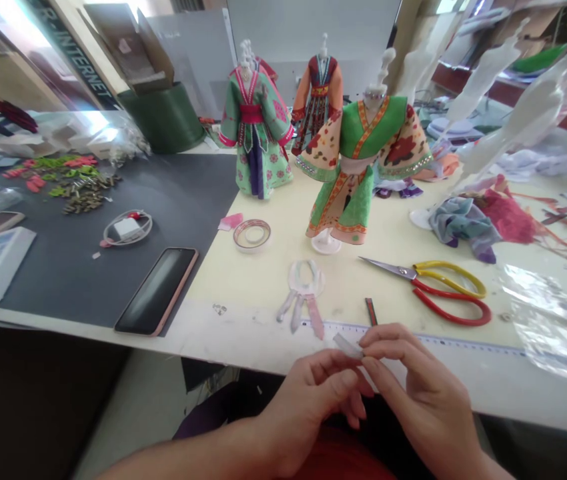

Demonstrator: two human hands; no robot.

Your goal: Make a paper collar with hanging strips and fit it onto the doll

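Between the fingertips of my right hand [416, 387] is a small pale, translucent strip [347, 345], pinched by thumb and fingers. My left hand [316, 393] meets it from the other side with fingers curled around the strip's lower part, which they partly hide. Just beyond my hands, a short dark ribbon piece [371, 311] with a red stripe lies by a ruler [438, 339]. A pale collar-like ring with hanging ribbon tails [306, 283] lies to the left. Scissors [428, 283] with yellow and red handles rest to the right.
Doll forms in a green floral robe [251, 127], an orange robe [318, 93] and a green-and-cream outfit [363, 153] stand behind. A roll of tape [252, 235], a phone [158, 293], a coiled cable [127, 229], fabric scraps [483, 217] and clear plastic [553, 327] lie around.
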